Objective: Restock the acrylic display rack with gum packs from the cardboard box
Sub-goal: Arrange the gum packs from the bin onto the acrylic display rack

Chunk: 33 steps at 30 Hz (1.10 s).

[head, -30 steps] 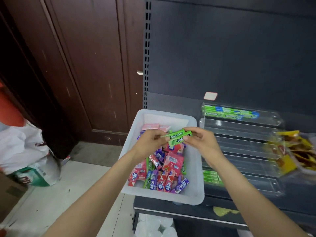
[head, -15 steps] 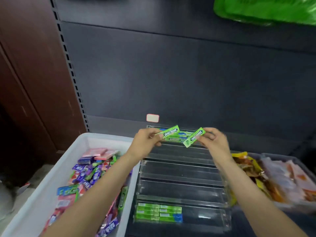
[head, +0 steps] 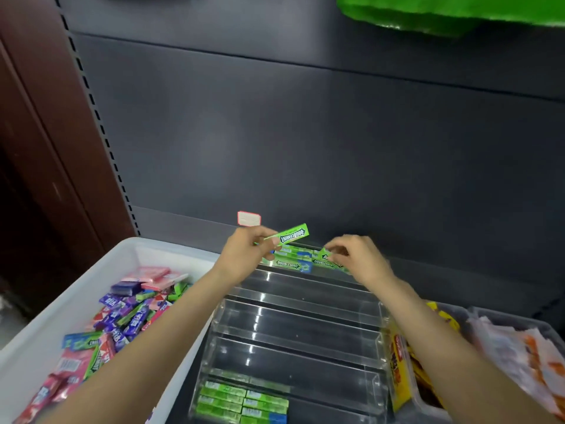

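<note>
A clear acrylic rack (head: pixel 293 341) with stepped tiers stands on the dark shelf. My left hand (head: pixel 244 255) pinches a green gum pack (head: pixel 292 235) just above the rack's top tier. My right hand (head: pixel 357 258) pinches a second green pack (head: pixel 325 261) down at the top tier, beside green packs (head: pixel 290 261) lying there. More green packs (head: pixel 241 403) fill the left of the bottom tier. The middle tiers hold nothing. The white bin (head: pixel 39 344) at the left holds several mixed gum packs (head: pixel 128 313).
A grey bin (head: pixel 458 313) of yellow and orange snack packets (head: pixel 519 353) sits right of the rack. A dark back panel rises behind, with a small red-edged label (head: pixel 249 218). A green bag (head: pixel 443 10) hangs at the top right. A brown door (head: pixel 36 148) is at the left.
The view swung from the bin to the rack. Both hands carried green packs there; the right hand has now lowered its pack onto the top tier while the left holds its pack above.
</note>
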Each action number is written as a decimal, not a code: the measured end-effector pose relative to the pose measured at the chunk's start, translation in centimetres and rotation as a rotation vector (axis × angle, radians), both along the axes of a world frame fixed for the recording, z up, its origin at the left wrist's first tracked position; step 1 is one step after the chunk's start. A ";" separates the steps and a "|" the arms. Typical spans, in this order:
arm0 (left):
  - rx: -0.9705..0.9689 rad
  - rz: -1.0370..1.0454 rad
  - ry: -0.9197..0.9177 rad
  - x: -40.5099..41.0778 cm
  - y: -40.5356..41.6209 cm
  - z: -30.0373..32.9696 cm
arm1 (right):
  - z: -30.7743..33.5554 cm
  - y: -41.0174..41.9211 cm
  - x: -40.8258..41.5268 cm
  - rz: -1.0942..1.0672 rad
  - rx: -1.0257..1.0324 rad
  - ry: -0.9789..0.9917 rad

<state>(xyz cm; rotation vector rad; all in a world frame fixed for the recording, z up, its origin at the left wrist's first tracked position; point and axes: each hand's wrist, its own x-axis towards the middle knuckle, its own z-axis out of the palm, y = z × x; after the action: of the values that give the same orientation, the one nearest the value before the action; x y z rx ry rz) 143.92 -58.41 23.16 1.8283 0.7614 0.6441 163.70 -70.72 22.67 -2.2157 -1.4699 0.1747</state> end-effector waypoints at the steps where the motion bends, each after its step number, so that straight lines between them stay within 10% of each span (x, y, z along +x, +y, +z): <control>1: -0.001 0.008 0.001 -0.1 0.1 0.0 | -0.2 0.3 -0.1 -0.013 -0.016 -0.002; 20: -0.015 -0.061 0.033 0.4 -0.2 -0.4 | -1.3 0.9 -0.1 0.011 -0.022 -0.023; 29: -0.017 -0.166 0.000 3.3 -2.2 -0.3 | 0.3 -2.4 -2.5 -0.090 0.355 0.853; 33: 0.040 -0.242 0.022 5.1 -3.4 0.0 | 0.7 -3.1 -2.1 -0.136 0.491 0.956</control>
<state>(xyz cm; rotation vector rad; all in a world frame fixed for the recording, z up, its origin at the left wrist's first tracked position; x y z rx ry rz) 149.02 -61.79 23.15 1.9290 0.5332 0.4854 161.58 -73.81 23.41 -1.4666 -0.7172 0.6431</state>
